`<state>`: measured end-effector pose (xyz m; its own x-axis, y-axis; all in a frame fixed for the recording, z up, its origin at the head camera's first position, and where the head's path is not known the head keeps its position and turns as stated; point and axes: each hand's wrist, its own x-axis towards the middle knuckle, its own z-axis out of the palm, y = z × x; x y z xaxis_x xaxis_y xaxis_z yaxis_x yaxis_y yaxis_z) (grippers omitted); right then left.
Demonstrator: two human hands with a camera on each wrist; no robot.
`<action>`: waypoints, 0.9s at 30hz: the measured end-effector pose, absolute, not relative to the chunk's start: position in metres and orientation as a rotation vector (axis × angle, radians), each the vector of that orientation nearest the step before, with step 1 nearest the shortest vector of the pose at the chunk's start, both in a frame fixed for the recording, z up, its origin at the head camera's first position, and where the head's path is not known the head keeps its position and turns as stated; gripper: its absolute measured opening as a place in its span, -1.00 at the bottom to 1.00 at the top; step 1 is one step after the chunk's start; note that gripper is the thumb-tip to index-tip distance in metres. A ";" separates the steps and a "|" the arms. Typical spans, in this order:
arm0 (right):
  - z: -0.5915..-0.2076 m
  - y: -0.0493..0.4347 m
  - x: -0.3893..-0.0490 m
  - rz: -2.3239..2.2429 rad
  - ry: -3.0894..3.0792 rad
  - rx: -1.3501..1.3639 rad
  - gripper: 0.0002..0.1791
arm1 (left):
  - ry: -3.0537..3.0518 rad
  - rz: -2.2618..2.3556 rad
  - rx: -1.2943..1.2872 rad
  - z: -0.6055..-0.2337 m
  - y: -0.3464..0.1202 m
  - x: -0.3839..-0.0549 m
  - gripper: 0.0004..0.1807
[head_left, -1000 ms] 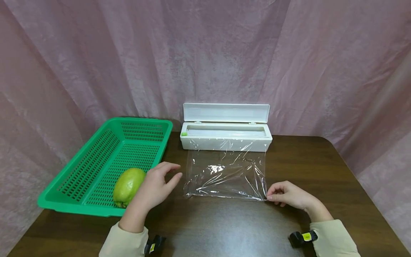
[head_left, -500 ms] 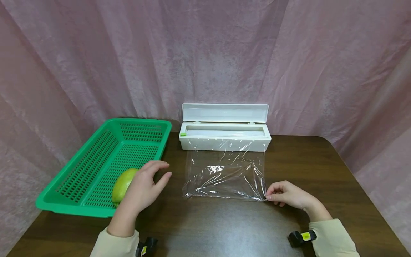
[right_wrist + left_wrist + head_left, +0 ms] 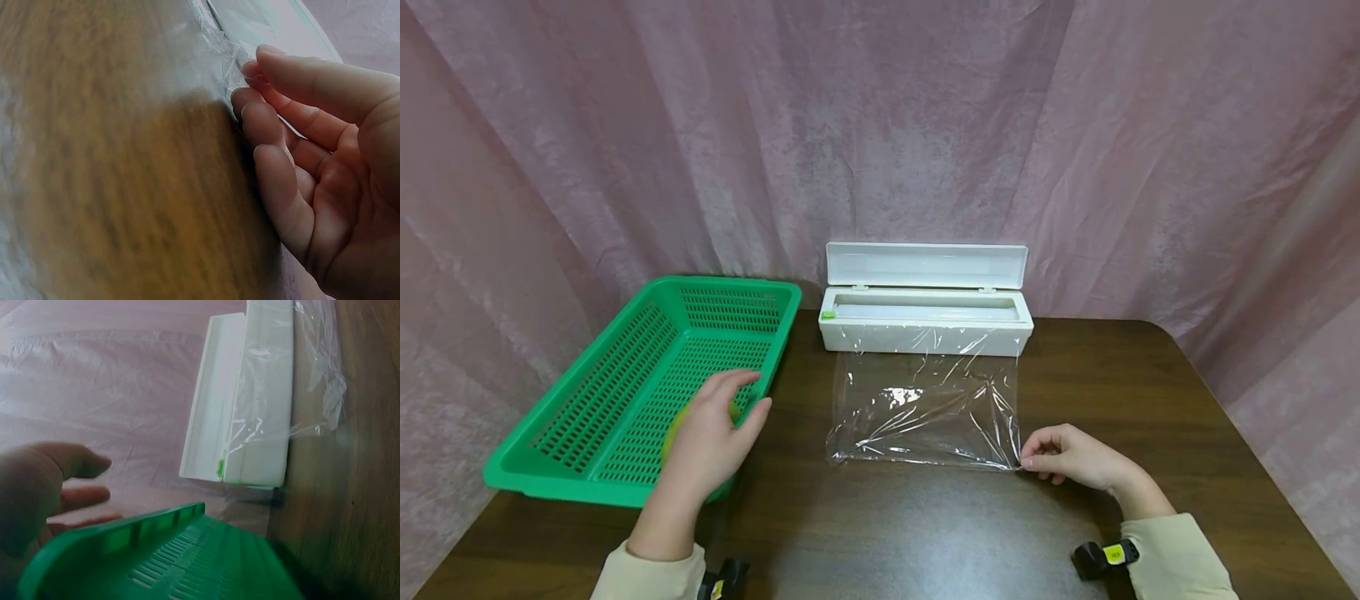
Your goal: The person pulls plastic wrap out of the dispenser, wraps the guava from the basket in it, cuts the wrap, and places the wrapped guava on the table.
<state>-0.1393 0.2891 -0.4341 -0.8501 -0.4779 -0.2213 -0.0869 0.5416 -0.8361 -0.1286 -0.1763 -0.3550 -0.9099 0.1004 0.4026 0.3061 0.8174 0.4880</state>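
My right hand (image 3: 1071,457) pinches the near right corner of a clear sheet of plastic wrap (image 3: 928,408) between thumb and forefinger. The sheet runs out of a white wrap dispenser (image 3: 925,337) whose lid stands raised. Over the right side of a green plastic basket (image 3: 505,467) hovers my left hand (image 3: 707,433), fingers parted and holding nothing. Beneath that hand a green-yellow fruit (image 3: 673,433) lies in the basket, mostly hidden by it. In the left wrist view the left fingers (image 3: 87,499) show beyond the basket's rim.
A dark wooden table (image 3: 910,533) carries everything, its right edge slanting toward the front. Behind it hangs a pink curtain (image 3: 925,125). A small green slider (image 3: 828,315) sits at the dispenser's left end. Each wrist wears a black camera (image 3: 1097,558).
My left hand has moved left, away from the plastic wrap to above the fruit, covering most of it. The right hand keeps its pinch on the wrap's corner.
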 end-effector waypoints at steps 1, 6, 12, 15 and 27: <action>-0.434 0.289 -0.139 -1.243 2.356 -0.459 -0.79 | -2.653 -0.787 -0.288 -0.355 -0.178 -0.128 -0.58; -0.433 0.289 -0.139 -1.242 2.352 -0.455 -0.80 | -2.685 -0.739 -0.188 -0.354 -0.184 -0.128 -0.56; -0.431 0.288 -0.139 -1.241 2.349 -0.453 -0.79 | -2.757 -0.680 -0.046 -0.351 -0.193 -0.128 -0.50; -0.431 0.288 -0.139 -1.242 2.348 -0.456 -0.79 | -2.807 -0.666 0.003 -0.352 -0.199 -0.129 -0.45; -0.431 0.288 -0.138 -1.247 2.349 -0.464 -0.79 | -3.046 -0.627 0.117 -0.354 -0.215 -0.132 -0.24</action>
<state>-0.1384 0.2877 -0.4312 -0.8476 -0.4823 -0.2211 -0.0871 0.5375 -0.8387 -0.1318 -0.2152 -0.3542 -0.9967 -0.0797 0.0138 -0.0678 0.9160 0.3953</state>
